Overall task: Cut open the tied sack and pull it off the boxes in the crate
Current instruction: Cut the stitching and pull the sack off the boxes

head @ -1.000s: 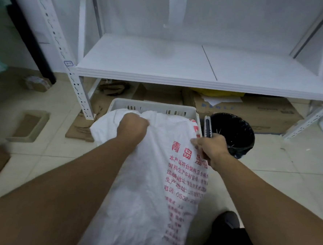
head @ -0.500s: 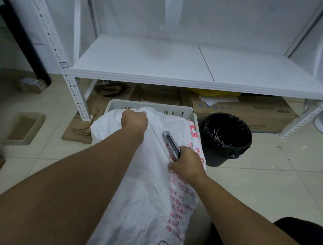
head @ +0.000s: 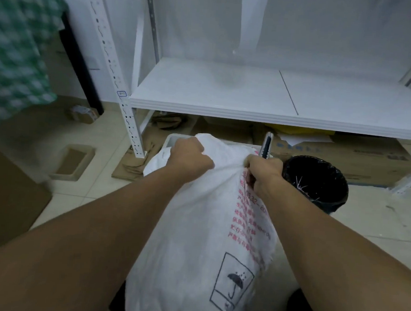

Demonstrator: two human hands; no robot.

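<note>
Fabric looks soft, light and slick, so bunched folds should give the surest hold. Left hand [head: 190, 154] clenches the sack [head: 195, 227], which is draped over the crate [head: 174, 139]. Right hand [head: 263, 173], above the crate's right corner, clutches cloth and a utility knife [head: 266, 144].

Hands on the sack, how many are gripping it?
2. The left hand grips the sack at its bunched top; the right hand grips it beside that, also holding a knife.

Right hand [head: 263, 173] with cutter [head: 266, 144] moved right to sack [head: 194, 238] edge, sack pulled nearer, umbrella mark [head: 234, 281] uncovered
</note>
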